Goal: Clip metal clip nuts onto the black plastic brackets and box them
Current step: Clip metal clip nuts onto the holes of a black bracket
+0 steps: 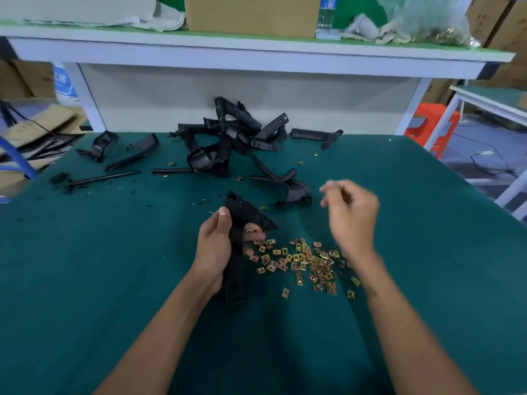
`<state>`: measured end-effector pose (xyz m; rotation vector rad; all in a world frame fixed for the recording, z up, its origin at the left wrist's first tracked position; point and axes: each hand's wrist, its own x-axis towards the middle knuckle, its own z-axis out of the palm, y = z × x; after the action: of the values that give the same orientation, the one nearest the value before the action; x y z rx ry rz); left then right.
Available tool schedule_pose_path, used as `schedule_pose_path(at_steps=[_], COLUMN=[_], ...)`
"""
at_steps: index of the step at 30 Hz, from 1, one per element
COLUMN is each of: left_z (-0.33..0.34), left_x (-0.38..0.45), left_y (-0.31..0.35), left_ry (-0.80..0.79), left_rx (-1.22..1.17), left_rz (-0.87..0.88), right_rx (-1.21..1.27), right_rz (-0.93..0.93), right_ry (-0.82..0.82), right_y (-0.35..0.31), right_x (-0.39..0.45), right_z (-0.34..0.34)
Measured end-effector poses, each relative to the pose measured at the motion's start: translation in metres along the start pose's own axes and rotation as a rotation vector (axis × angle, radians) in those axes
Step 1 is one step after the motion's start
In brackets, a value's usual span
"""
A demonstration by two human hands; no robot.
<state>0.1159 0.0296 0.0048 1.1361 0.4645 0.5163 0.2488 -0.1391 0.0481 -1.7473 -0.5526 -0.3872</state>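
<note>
My left hand (218, 246) grips a black plastic bracket (242, 218) at mid-table, its long arm pointing down toward me. A gold clip nut (252, 230) sits on the bracket near my fingertips. My right hand (349, 215) hovers blurred above the table to the right, fingers loosely curled, holding nothing that I can make out. A scatter of gold metal clip nuts (308, 262) lies on the green table mat (114, 266) between and below my hands. A heap of black brackets (231, 138) is piled at the far edge.
Single brackets lie loose at the far left (99, 145), the far right (316, 135) and just beyond my hands (288, 183). A white shelf (256, 52) above carries a cardboard box (251, 15), cloths and a bag of gold parts (436, 27). An orange stool (430, 124) stands right of the table.
</note>
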Motion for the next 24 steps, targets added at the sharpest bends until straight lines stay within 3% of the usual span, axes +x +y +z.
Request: schedule_pose_path(at_steps=[4,9,16,24], left_z=[0.002,0.000,-0.007,-0.012], left_x=[-0.002,-0.001,0.000,0.004], left_y=[-0.007,-0.007,0.002,0.006], left_ry=[-0.054,-0.060,-0.052,-0.075], left_rx=[0.049,0.066,0.414,0.604], left_rz=[0.022,0.037,0.138,0.196], right_rx=[-0.140,-0.414,-0.508,-0.494], right_rz=[0.133,-0.045,-0.017,-0.003], right_ry=[-0.281,-0.619,-0.788,-0.775], right_y=[0.029,0.045,0.052,0.062], right_x=[0.015,-0.005,-0.005,-0.005], right_z=[-0.008,-0.014,-0.012,-0.005])
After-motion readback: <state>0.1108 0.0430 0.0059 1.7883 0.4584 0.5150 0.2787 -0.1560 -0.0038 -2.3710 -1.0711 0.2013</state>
